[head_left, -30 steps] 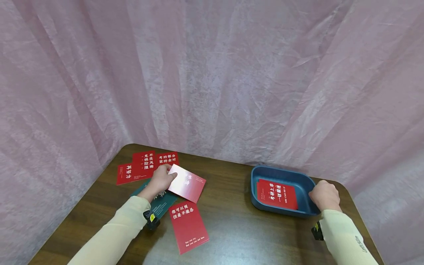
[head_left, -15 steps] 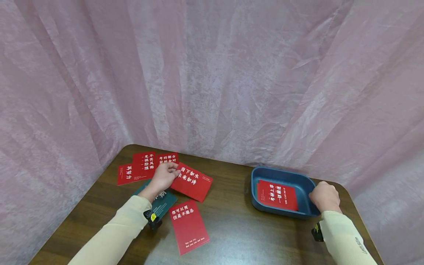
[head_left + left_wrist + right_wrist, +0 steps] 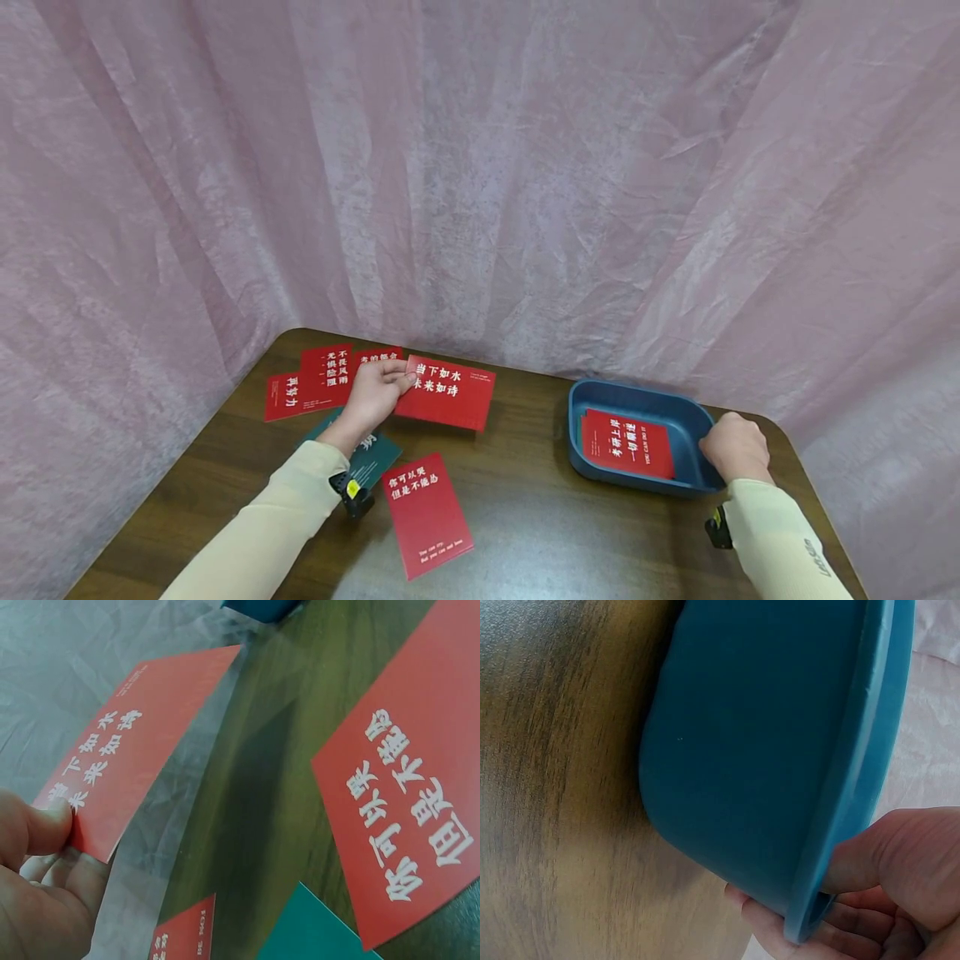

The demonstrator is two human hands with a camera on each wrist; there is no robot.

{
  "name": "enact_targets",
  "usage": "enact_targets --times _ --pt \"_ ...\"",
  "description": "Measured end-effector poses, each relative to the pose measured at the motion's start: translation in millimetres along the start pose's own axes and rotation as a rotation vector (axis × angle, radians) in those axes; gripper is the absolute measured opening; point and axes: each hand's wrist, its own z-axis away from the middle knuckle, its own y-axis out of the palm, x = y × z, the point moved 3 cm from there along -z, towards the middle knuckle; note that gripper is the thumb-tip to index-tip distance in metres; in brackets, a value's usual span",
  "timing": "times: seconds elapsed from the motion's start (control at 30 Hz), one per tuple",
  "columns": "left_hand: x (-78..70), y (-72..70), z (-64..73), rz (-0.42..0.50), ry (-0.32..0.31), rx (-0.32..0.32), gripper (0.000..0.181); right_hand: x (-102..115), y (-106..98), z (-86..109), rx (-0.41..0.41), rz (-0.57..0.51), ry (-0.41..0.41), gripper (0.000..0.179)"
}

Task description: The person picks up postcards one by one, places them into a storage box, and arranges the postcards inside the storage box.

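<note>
Between thumb and fingers my left hand (image 3: 377,392) pinches a red card (image 3: 450,393) with white characters by its left end. In the left wrist view that card (image 3: 142,742) is raised off the table, with a shadow under it. At the right, my right hand (image 3: 737,446) grips the right rim of a blue tray (image 3: 693,417); in the right wrist view the thumb is inside the tray wall (image 3: 757,750) and the fingers are outside. Inside the tray lies a red card (image 3: 626,442), with another edge showing beneath it.
Partly under the left forearm lies a green card (image 3: 378,461). A red card (image 3: 429,517) is near the front middle. Several red cards (image 3: 300,396) overlap at the back left of the wooden table (image 3: 525,508). A pink curtain (image 3: 480,183) hangs behind.
My left hand has moved slightly right and up, turning and lifting the pinched red card; its glare is gone and its characters show. The right hand and tray stay in place.
</note>
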Motion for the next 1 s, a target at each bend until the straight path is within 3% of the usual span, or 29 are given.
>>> enact_targets --times 0.3,0.77,1.0 --pt "-13.5 4.9 -0.7 0.034 0.031 -0.020 0.033 -2.2 1.4 -0.5 -0.002 -0.010 0.013 0.034" --pt "-28.3 12.3 -3.7 0.115 0.031 -0.050 0.031 1.3 0.1 1.8 0.003 -0.007 0.020 0.034" --pt "-43.7 18.3 -5.6 0.142 0.087 -0.050 0.034 2.6 -0.6 2.0 -0.007 0.001 0.017 0.032"
